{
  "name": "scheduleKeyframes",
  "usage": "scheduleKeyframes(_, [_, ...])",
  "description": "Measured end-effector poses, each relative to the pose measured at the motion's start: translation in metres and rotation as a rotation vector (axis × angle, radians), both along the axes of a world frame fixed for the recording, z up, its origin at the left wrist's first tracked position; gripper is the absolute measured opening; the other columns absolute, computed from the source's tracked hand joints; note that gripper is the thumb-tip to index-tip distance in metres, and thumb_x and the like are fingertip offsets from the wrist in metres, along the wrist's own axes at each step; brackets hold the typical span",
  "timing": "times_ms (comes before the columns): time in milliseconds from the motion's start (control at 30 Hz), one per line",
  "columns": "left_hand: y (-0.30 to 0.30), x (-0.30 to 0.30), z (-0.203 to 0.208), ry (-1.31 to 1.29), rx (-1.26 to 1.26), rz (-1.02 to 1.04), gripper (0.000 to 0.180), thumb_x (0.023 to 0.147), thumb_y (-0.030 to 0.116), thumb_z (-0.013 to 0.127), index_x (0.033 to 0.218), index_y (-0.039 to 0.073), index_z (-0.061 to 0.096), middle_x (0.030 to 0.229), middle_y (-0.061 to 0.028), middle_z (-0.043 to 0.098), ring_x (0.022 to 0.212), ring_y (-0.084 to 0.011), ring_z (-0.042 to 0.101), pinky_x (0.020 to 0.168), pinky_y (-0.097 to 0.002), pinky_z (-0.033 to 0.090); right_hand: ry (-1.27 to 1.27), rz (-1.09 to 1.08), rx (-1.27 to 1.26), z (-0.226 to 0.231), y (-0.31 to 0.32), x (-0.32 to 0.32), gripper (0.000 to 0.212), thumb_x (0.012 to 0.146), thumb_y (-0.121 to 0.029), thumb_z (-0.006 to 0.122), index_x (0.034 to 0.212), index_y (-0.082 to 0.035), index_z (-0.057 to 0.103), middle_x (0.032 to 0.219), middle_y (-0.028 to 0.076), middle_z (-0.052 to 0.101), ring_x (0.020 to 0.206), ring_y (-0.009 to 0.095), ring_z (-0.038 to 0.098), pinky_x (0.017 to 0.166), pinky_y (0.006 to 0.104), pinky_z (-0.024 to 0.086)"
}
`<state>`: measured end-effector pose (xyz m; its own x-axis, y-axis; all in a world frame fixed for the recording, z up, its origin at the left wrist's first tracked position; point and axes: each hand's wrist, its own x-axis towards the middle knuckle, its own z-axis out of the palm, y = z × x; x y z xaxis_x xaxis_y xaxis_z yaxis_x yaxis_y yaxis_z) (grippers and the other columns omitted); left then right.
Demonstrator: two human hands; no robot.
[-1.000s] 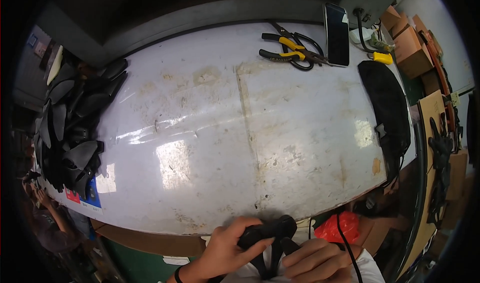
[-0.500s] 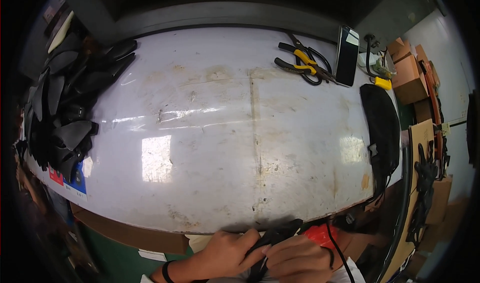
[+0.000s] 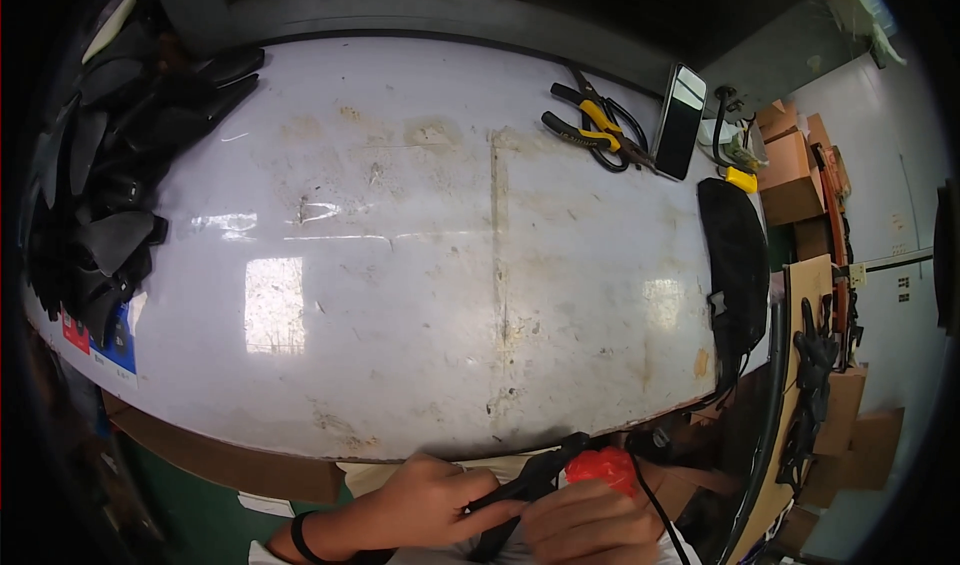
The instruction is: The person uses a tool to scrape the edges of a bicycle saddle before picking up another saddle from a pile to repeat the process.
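Note:
Just beyond the table's near edge, at the bottom of the view, my two hands work close together on a long dark black piece (image 3: 540,473). Its exact kind cannot be made out. My left hand (image 3: 440,500) is closed around its left part, thumb and fingers pinching it. Beside it, my right hand (image 3: 588,525) has its fingers curled over the piece's lower part, which they largely hide. Crumpled red plastic (image 3: 602,469) lies right behind my right hand, and a thin black cord runs down past it.
A heap of black curved pieces (image 3: 110,195) covers the white table's (image 3: 400,265) left end. Yellow-and-black pliers (image 3: 600,130), scissors and a phone (image 3: 680,123) lie at the back right. A black pouch (image 3: 732,265) lines the right edge; cardboard boxes (image 3: 793,175) stand beyond.
The whole view has shifted, so the table and its things sit further left. Both hands keep hold of the black piece, and more of the red plastic shows beside it.

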<state>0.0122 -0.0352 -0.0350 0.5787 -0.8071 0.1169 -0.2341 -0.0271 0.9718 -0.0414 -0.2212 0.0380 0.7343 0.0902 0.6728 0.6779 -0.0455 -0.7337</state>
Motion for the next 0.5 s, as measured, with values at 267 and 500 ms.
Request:
scheduleKeyframes(267, [0.001,0.004,-0.005,-0.065,-0.05,-0.036,0.039,0.086,0.029,0.082,0.067,0.008,0.055,0.048,-0.0078,0.047,0.04,-0.0276,0.051,0.04,-0.0377,0.04,-0.03,0.144,0.087,-0.013,0.009,-0.014,0.02,0.092,-0.007,0.073,0.086,-0.002,0.054,0.077,0.013,0.065,0.062,0.027,0.067,0.064,0.0426,0.061])
scheduleKeyframes(500, [0.006,0.002,-0.007,-0.035,-0.065,-0.037,0.035,0.084,0.024,0.08,0.07,0.008,0.053,0.051,-0.0079,0.05,0.044,-0.0286,0.055,0.041,-0.0385,0.042,0.054,0.164,-0.089,0.002,0.015,0.0,0.025,0.091,-0.008,0.073,0.08,-0.004,0.051,0.072,0.015,0.065,0.057,0.025,0.066,0.059,0.0439,0.061])
